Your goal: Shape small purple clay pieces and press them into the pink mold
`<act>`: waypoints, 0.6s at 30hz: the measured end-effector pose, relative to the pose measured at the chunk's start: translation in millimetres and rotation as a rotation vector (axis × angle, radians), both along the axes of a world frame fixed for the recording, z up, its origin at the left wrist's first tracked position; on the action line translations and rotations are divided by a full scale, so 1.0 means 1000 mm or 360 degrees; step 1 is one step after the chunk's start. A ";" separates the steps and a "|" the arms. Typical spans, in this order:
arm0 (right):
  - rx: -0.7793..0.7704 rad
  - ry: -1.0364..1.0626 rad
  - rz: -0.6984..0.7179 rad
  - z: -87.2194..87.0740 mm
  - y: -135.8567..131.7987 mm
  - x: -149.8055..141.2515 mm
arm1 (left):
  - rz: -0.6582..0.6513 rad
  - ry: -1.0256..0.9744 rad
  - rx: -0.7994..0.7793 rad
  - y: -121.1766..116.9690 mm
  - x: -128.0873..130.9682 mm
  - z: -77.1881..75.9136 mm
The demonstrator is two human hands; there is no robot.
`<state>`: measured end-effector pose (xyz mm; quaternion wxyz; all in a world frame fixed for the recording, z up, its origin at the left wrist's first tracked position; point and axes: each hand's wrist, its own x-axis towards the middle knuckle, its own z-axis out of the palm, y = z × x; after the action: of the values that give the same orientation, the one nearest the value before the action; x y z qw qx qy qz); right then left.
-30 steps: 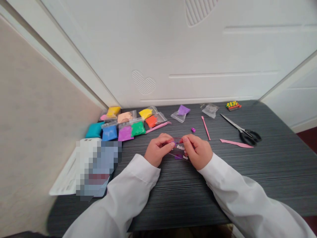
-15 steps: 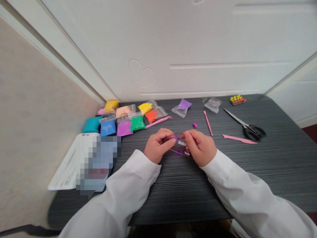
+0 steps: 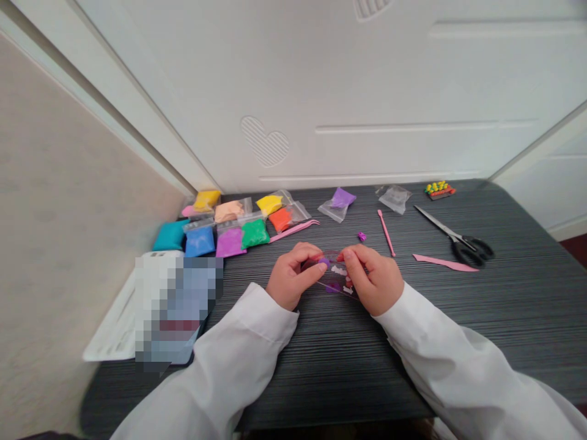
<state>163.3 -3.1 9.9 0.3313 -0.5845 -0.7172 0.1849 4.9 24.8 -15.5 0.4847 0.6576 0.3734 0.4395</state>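
Between my two hands is a small clear plastic sheet (image 3: 340, 277) with white and reddish printed figures. My left hand (image 3: 291, 276) pinches its left side, the thumb beside a round bit of purple clay (image 3: 324, 263). My right hand (image 3: 376, 278) grips the right side between thumb and fingers. More purple (image 3: 332, 288) shows at the sheet's lower edge; whether it lies on the sheet or beneath it I cannot tell. Just beyond my hands lies a small magenta clay piece (image 3: 362, 236). The fingertips behind the sheet are partly hidden.
Bags of coloured clay, including green (image 3: 255, 233) and blue (image 3: 200, 240), sit at the back left by pink tweezers (image 3: 293, 231). A purple clay bag (image 3: 342, 198), scissors (image 3: 454, 235), a pink stick (image 3: 386, 233) and a pink knife (image 3: 444, 263) lie rightward. A blurred-out phone-like object (image 3: 183, 311) is left.
The whole view has shifted slightly, so things sit a little lower in the picture. Both hands keep their hold on the plastic sheet, with hardly any movement.
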 end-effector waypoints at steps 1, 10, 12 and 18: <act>-0.0004 -0.0002 -0.0002 0.000 0.000 0.000 | 0.0002 0.0008 -0.0002 0.000 0.000 0.000; -0.0091 -0.0005 -0.0060 0.003 0.002 0.003 | 0.0586 0.0348 0.0550 -0.005 0.001 0.003; -0.0125 -0.0006 -0.0071 0.004 0.002 0.004 | 0.0702 0.0501 0.0800 -0.006 0.001 0.005; -0.0133 0.0049 -0.0068 0.003 0.001 0.005 | 0.0797 0.0687 0.0998 -0.006 0.003 0.008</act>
<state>168.2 -1.7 12.6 0.3214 -0.6099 -0.6912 0.2166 7.6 18.6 -7.2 0.0520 0.7385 0.4624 0.4880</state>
